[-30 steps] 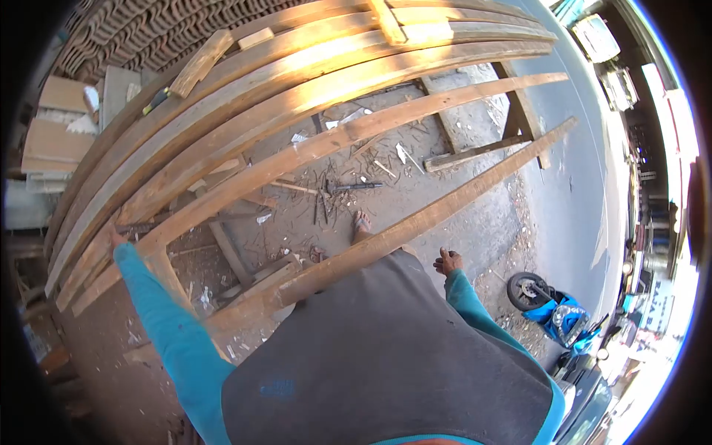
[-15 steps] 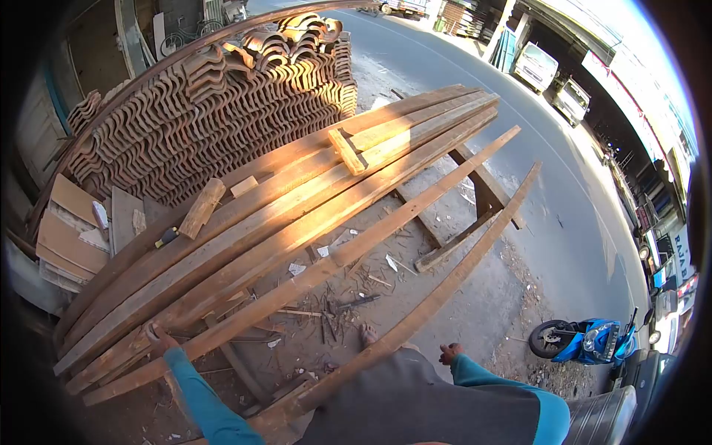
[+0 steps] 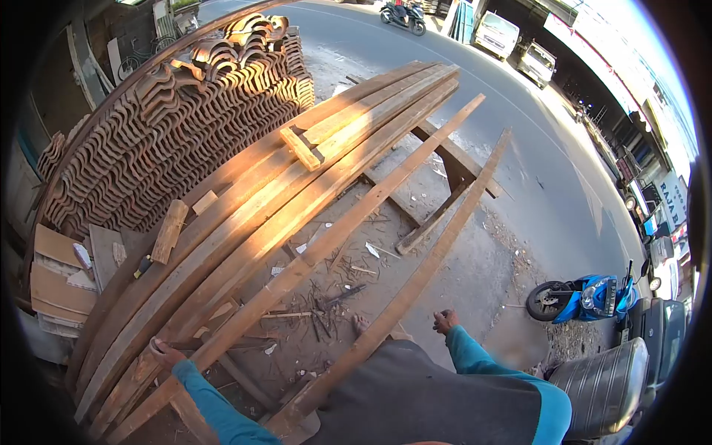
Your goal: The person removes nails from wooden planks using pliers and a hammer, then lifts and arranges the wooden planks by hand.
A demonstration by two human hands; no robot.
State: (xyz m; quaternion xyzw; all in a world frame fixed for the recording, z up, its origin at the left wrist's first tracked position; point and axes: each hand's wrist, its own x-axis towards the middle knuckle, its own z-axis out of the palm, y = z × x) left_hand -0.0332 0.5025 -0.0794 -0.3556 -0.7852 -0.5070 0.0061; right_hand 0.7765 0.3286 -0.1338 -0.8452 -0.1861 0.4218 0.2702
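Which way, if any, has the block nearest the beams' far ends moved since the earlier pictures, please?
No, it seems not to have moved: against the beams, the block lies across the same ones, at the same spot; the view shifted.

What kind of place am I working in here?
Probably a roadside building-materials yard: long wooden beams lie side by side, curved tiles stand stacked beyond, and a road runs past.

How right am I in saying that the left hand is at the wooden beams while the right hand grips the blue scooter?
Not quite: the right hand isn't gripping the blue scooter; the head view shows a clear gap between them. The left hand is indeed at the wooden beams.
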